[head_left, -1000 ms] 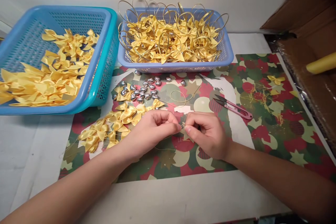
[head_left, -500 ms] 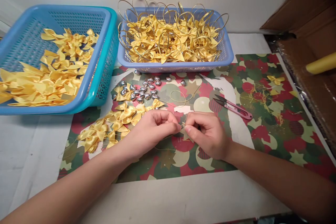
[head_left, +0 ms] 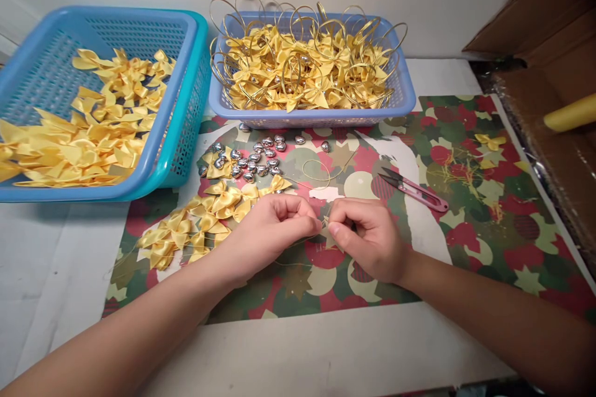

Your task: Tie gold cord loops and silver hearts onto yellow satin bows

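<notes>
Thumb and forefinger of my left hand [head_left: 277, 229] are pinched together on a thin yellow thread [head_left: 305, 240]. Just to the right, my right hand [head_left: 367, 239] pinches the same fine thread, its fingertips almost touching the left ones. What exactly lies between the fingertips is too small to see clearly. Yellow satin bows [head_left: 174, 229] lie beside and partly behind my left hand and forearm, with thread trailing among them. Beyond the hands, another thread [head_left: 316, 180] curls in a loop on the patterned sheet. Silver heart-shaped beads [head_left: 257, 158] are scattered behind the bows.
Pink-handled thread snips [head_left: 416, 190] lie right of my hands on the patterned sheet [head_left: 503, 260]. Thread scraps [head_left: 460, 170] sit farther right. A blue basket [head_left: 186, 62] holds bows; another basket [head_left: 316, 115] holds bows with gold wire loops. A cardboard box [head_left: 526, 87] stands at right.
Both hands keep nearly the same pinching pose, with only a tiny shift at the fingertips. The whole view has moved very slightly.
</notes>
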The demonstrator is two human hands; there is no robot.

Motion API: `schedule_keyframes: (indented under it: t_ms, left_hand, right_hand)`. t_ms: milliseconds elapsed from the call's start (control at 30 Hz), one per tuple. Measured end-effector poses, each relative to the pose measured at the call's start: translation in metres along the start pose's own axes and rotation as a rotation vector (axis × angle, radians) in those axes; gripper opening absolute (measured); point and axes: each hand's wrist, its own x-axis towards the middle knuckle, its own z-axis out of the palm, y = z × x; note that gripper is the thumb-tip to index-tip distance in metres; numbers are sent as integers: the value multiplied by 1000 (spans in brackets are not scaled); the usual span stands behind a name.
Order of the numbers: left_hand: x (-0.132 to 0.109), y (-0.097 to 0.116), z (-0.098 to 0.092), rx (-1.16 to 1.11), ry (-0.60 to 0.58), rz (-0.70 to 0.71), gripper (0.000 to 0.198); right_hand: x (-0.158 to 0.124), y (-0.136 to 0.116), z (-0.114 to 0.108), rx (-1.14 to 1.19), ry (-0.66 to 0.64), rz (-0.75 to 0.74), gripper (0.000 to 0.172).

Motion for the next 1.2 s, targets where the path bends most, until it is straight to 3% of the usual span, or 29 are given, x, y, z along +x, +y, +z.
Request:
schedule_keyframes:
  t_ms: [1200]
  left_hand:
    - [0, 2, 0, -31, -41, -19, 20]
  right_hand:
    - [-1, 1, 2, 0, 28, -36, 23]
